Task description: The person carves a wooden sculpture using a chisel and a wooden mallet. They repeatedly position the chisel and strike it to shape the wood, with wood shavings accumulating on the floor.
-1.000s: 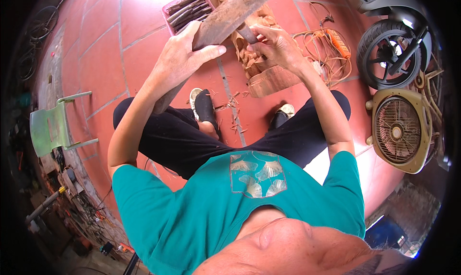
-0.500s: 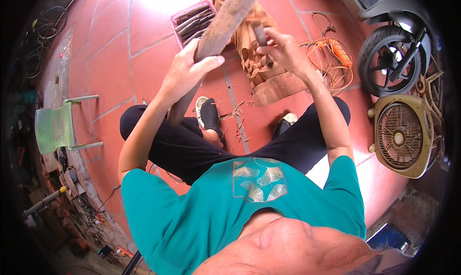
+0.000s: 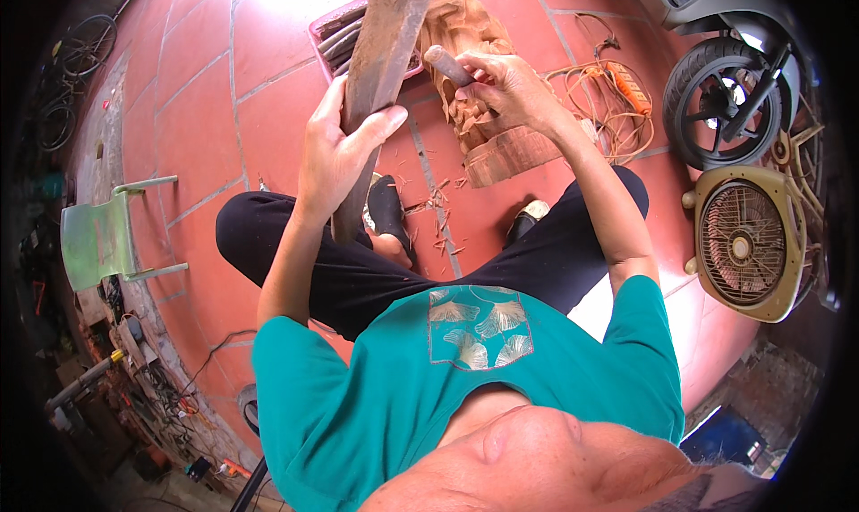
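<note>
The scene is brightly lit, with 2 washed-out patches on the red tiled floor (image 3: 197,118): 1 at the upper edge, where glare wipes out the tile detail, and 1 beyond the right thigh. The far left sinks into deep shade, its clutter hard to make out, and black vignetting closes in around both sides. The left hand (image 3: 335,159) and right hand (image 3: 514,92) are well exposed and reasonably sharp, as is the pale print on the teal shirt (image 3: 591,369). The dark trousers (image 3: 555,244) lose most fold detail. Fisheye distortion bows the grout lines towards the rim.
</note>
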`<state>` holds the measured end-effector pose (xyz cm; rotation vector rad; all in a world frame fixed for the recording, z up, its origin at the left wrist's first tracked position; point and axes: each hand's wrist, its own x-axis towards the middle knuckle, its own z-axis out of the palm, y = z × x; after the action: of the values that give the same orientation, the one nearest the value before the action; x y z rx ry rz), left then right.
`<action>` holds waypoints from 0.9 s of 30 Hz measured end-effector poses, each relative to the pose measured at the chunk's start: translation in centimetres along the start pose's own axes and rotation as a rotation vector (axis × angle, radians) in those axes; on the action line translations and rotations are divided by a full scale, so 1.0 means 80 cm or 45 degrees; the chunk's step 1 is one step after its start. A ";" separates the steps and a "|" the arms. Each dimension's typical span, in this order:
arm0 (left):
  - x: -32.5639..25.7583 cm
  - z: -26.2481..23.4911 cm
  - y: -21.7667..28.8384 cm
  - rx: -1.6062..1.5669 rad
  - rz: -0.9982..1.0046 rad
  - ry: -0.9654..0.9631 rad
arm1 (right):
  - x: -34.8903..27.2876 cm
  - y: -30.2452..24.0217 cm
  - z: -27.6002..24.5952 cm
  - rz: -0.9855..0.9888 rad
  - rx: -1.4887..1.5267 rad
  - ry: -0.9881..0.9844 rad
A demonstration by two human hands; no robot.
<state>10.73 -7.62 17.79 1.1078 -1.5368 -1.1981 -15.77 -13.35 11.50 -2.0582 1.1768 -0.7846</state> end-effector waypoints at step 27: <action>-0.018 0.000 -0.040 -0.042 -0.118 0.058 | 0.002 0.000 0.006 -0.081 -0.022 0.002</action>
<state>11.46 -6.66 14.48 1.1873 -1.4401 -1.2475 -15.32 -13.40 11.25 -2.1187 1.1275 -0.8093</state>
